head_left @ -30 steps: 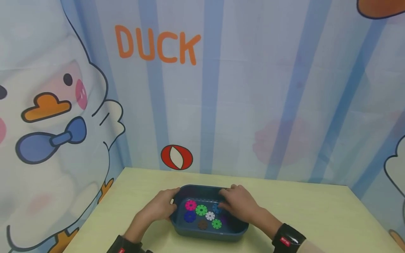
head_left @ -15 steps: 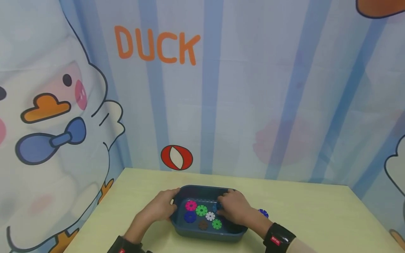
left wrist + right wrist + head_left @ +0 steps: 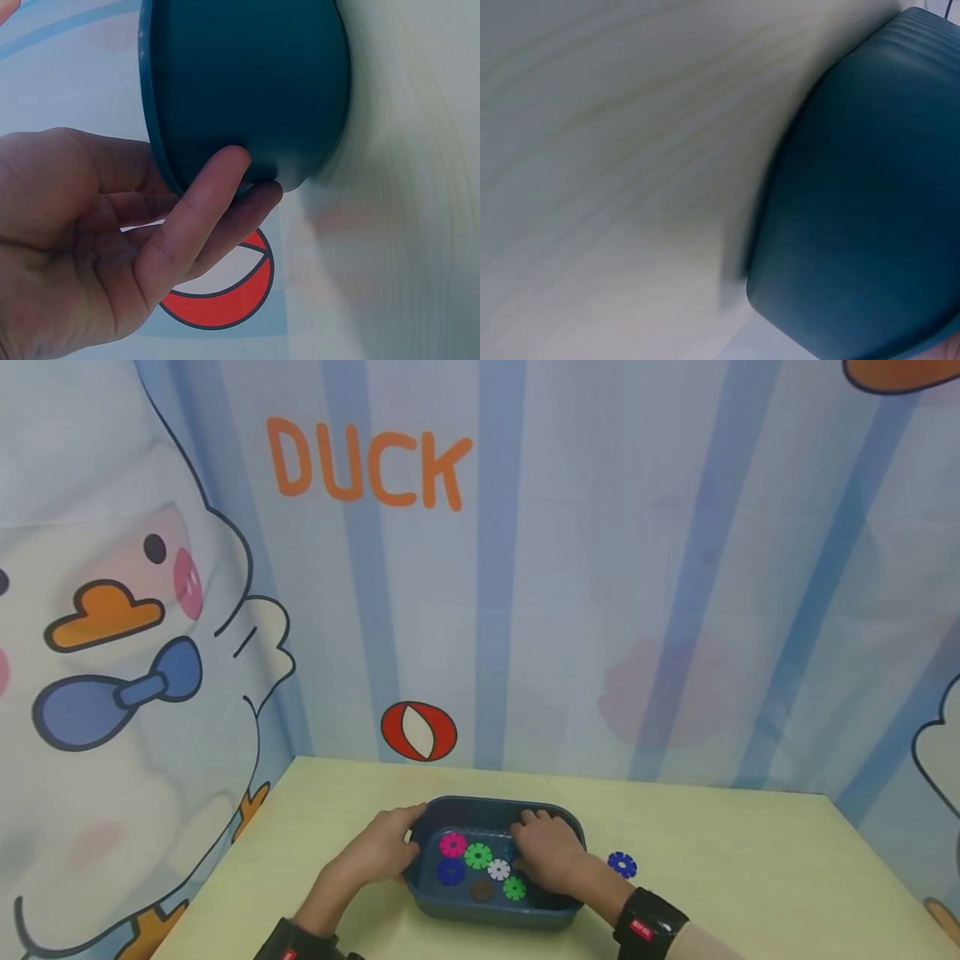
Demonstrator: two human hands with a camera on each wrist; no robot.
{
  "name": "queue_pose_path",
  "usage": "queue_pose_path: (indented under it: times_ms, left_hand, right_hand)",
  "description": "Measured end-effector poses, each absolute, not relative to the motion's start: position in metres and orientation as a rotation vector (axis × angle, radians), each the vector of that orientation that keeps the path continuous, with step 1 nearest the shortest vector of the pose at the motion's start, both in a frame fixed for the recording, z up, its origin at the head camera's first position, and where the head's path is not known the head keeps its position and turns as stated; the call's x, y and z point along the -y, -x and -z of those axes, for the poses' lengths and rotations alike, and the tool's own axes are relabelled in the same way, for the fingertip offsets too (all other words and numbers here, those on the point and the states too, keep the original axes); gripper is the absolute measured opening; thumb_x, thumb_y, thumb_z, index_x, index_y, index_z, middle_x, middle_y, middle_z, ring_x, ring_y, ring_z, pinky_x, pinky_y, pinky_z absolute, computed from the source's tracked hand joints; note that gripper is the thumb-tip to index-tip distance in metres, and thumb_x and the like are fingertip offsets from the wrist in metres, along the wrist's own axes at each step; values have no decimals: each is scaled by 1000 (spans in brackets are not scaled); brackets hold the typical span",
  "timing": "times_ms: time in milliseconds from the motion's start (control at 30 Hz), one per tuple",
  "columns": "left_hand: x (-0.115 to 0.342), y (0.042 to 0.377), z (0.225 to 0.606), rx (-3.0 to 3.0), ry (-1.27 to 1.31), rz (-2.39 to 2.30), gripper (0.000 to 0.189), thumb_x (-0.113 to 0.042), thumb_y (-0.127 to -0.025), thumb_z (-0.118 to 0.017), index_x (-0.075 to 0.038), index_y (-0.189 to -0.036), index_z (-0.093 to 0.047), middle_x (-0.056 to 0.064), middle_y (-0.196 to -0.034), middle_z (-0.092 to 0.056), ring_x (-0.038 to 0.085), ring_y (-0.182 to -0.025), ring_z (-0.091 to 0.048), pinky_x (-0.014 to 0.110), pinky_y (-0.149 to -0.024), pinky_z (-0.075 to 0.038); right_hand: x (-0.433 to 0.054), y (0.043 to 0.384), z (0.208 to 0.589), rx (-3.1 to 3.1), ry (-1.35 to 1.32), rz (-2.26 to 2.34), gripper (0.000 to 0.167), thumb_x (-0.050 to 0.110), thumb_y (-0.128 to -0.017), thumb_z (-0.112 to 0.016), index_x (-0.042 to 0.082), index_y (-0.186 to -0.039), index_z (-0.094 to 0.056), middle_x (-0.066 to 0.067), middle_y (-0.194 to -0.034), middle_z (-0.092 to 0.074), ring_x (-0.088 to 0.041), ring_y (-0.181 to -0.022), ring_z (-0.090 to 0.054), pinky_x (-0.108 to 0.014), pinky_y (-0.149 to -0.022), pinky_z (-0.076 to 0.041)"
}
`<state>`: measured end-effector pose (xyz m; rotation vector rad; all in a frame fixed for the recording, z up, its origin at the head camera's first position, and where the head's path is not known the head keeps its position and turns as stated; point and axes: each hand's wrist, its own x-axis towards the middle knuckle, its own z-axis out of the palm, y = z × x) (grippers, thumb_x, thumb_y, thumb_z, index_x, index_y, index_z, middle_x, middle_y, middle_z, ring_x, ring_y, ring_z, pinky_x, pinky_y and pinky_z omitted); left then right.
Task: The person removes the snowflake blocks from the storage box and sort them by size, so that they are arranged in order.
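Note:
A dark blue-green plastic basin [image 3: 495,914] stands on the table with several notched plastic discs lying in it, among them a pink one [image 3: 453,845], a green one [image 3: 477,857] and a white one [image 3: 498,870]. My left hand [image 3: 386,846] grips the basin's left end at the rim; in the left wrist view its fingers [image 3: 199,202] lie against the outer wall. My right hand [image 3: 551,852] reaches into the right part of the basin, over a blue disc. Its fingertips are hidden, and the right wrist view shows mostly the basin's outer wall [image 3: 855,202].
One dark blue disc [image 3: 622,864] lies on the pale yellow table [image 3: 735,868], just right of the basin. Behind the table hangs a striped cloth [image 3: 570,610] printed with a duck.
My right hand has moved left and lower into the basin. The blue disc on the table, earlier covered by my right arm, is now in sight. My left hand keeps its place.

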<state>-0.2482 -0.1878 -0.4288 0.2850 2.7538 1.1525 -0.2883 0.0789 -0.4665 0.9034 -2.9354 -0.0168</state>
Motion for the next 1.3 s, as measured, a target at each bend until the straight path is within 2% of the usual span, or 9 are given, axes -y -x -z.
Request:
queue_pose_path:
  times_ms: [133, 267, 367, 600, 800, 867, 1033, 1167, 1300]
  left_hand:
    - [187, 248, 428, -2759, -303, -1149, 66, 12, -94, -58, 9, -157, -41, 33, -148, -57, 18, -56, -69, 34, -48, -59]
    - [188, 249, 428, -2763, -295, -1133, 65, 12, -95, -58, 8, -158, -42, 32, -150, -56, 19, -56, -68, 34, -49, -58]
    - [187, 249, 431, -2758, -290, -1118, 65, 11, -95, -58, 9, -158, -41, 32, -151, -54, 18, -55, -68, 34, -50, -59]
    - [185, 248, 432, -2746, -305, -1129, 65, 11, -95, -57, 10, -158, -39, 33, -153, -52, 19, -56, -68, 34, -51, -59]
    - [186, 246, 428, -2768, -305, -1125, 64, 10, -96, -57, 10, -158, -40, 33, -152, -53, 19, -56, -68, 34, -51, -59]
    - [187, 247, 427, -2775, -302, -1120, 64, 10, -96, -57, 10, -158, -40, 32, -152, -53, 19, -56, -68, 34, -51, -59]
    - [189, 248, 428, -2799, -293, -1098, 64, 10, -95, -58, 10, -157, -41, 32, -151, -54, 18, -55, -68, 33, -51, -58]
    - [189, 249, 430, -2801, -288, -1077, 64, 9, -96, -58, 9, -157, -41, 32, -151, -55, 17, -56, -68, 33, -52, -58]
    - [187, 250, 431, -2790, -283, -1075, 63, 9, -97, -58, 9, -157, -41, 31, -152, -55, 17, -56, -67, 33, -52, -58]
  right_hand:
    - [-78, 291, 468, 2989, -858, -101, 42, 32, -91, -85, 5, -116, -64, -11, -108, -68, -30, -101, -67, -46, -83, -61]
    - [-82, 290, 467, 2972, -882, -294, 35, 23, -90, -85, 10, -106, -57, -5, -89, -69, -24, -81, -69, -39, -66, -57]
    - [-88, 289, 466, 2914, -926, -402, 29, 18, -90, -84, 10, -104, -60, -3, -81, -70, -18, -71, -68, -35, -60, -55]
    - [-109, 287, 442, 2820, -1032, -663, 33, 10, -93, -81, 9, -120, -63, -4, -96, -73, -21, -81, -70, -37, -69, -57]
    - [-137, 290, 419, 2864, -1041, -987, 36, 8, -97, -75, 7, -130, -61, 4, -72, -55, -8, -60, -48, -27, -62, -45]
    - [-147, 291, 415, 2874, -1020, -1101, 35, 8, -99, -74, 7, -131, -61, 2, -67, -52, -10, -60, -54, -26, -64, -47]
    - [-176, 291, 413, 2843, -980, -1229, 34, 11, -101, -71, 6, -133, -60, -3, -74, -68, -20, -76, -72, -28, -69, -54]
    - [-202, 288, 418, 2817, -956, -1238, 33, 10, -102, -69, 5, -134, -61, 0, -78, -68, -11, -73, -68, -30, -68, -57]
    - [-225, 285, 427, 2831, -924, -1214, 33, 8, -103, -67, 5, -136, -63, -5, -77, -63, -8, -70, -61, -29, -68, -56]
